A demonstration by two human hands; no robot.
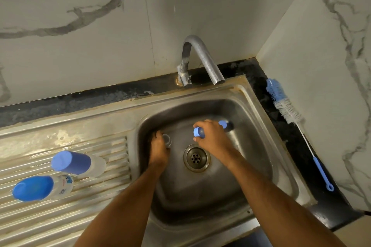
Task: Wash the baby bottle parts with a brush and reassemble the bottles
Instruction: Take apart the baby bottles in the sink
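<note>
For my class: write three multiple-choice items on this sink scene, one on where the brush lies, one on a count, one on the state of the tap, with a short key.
1. Where does the bottle brush lie?
A. in the sink basin
B. on the dark counter right of the sink
C. on the drainboard

2. How many capped bottles stand on the drainboard?
A. one
B. two
C. four

3. What is the tap doing?
A. running
B. not running
C. dripping foam

Key: 1 B, the brush rests along the right wall; 2 B, one bottle beside another; 3 B, no stream shows under the spout.
</note>
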